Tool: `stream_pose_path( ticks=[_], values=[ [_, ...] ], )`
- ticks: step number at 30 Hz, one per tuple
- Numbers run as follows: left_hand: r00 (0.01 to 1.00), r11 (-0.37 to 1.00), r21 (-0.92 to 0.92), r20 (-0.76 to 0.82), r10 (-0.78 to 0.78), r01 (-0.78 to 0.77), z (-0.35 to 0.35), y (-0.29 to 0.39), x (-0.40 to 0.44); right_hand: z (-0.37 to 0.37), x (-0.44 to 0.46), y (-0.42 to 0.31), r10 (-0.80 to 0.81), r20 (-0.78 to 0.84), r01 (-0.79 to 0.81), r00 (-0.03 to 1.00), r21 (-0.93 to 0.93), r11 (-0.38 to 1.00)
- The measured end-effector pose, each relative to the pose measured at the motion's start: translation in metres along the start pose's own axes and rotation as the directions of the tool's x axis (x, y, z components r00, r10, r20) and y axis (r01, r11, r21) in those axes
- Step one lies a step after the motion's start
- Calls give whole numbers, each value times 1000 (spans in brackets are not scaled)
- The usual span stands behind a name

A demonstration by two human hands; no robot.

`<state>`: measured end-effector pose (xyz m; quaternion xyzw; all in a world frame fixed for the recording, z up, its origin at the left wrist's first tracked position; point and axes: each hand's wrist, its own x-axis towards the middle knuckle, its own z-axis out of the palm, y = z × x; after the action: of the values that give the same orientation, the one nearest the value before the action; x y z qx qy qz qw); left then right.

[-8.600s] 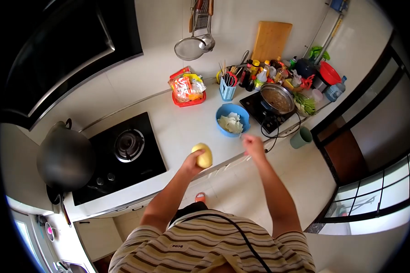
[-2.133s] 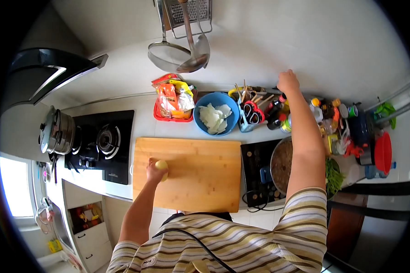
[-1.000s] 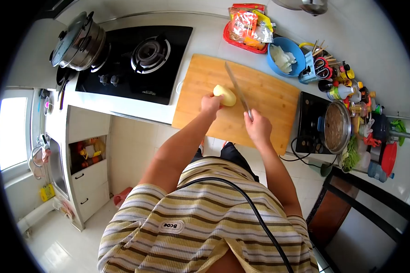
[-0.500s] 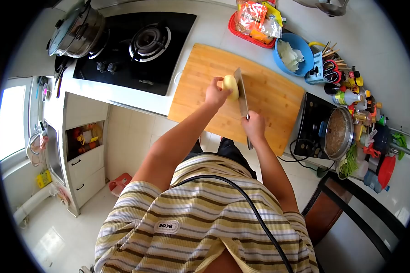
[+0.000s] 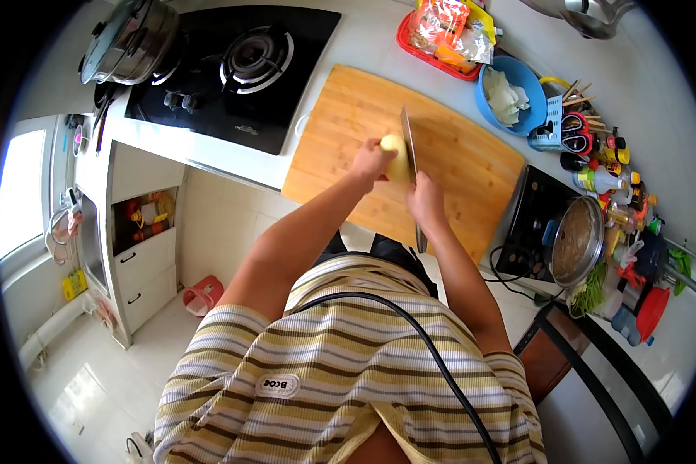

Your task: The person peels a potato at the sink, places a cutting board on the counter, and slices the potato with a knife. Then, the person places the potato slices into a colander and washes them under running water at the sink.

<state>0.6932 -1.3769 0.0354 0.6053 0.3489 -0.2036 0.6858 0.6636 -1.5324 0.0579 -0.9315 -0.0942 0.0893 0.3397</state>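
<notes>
My left hand (image 5: 373, 162) is closed around a peeled, pale yellow potato (image 5: 397, 157) over the wooden cutting board (image 5: 348, 108). In my right hand (image 5: 427, 198) is a cleaver (image 5: 409, 141), its handle end pointing back toward my body. The blade stands on edge along the right side of the potato, its tip pointing away from me. Whether the blade touches the potato I cannot tell. Fingers of my left hand hide part of the potato's near side.
Behind the board are a red basket of packets (image 5: 448, 35) and a blue bowl (image 5: 541, 100) holding pale pieces. Bottles (image 5: 595, 180), a utensil holder (image 5: 547, 127) and a pan (image 5: 576, 238) line the right. A gas stove (image 5: 247, 69) is left.
The potato and my left hand have come slightly nearer my body. My right hand has moved a little forward, closer to the potato. The whole view has shifted slightly.
</notes>
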Motion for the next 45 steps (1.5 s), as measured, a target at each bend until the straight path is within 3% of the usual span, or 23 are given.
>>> stream_pose_path(
  ticks=[2,5,9,13,15,19,21,22,24,45],
  values=[
    [999,999,-38,25,-30,31,-6,-8,-11,1,-2,-3,-19,45,19,999,3,1000],
    [997,986,163,-70,-26,37,-10,-3,-27,7,-8,-7,-34,90,35,995,-3,999],
    [996,983,177,-55,65,-54,-13,-5,-26,14,-7,-9,0,61,-4,998,58,998],
    [1000,986,167,1,-16,15,-10,-1,-26,11,-13,-10,34,95,-37,995,29,999],
    [999,984,176,-12,-35,37,-11,-5,-24,-1,-15,-19,61,32,-65,998,112,992],
    [1000,996,88,16,-14,13,-13,-12,-22,-29,-22,-40,138,56,-140,989,23,990],
    [1000,995,101,29,-10,7,-9,-5,-27,-35,-27,-44,-44,-10,43,999,-77,996],
    [1000,992,126,14,-11,10,-8,-2,-30,-36,-31,-47,-41,-12,40,999,-81,996],
    [1000,989,149,-4,-17,17,-8,1,-33,-35,-38,-52,40,117,-24,992,-132,991],
    [999,991,132,-38,4,1,-6,-1,-25,-44,-40,-74,100,220,-51,970,-216,975]
  ],
)
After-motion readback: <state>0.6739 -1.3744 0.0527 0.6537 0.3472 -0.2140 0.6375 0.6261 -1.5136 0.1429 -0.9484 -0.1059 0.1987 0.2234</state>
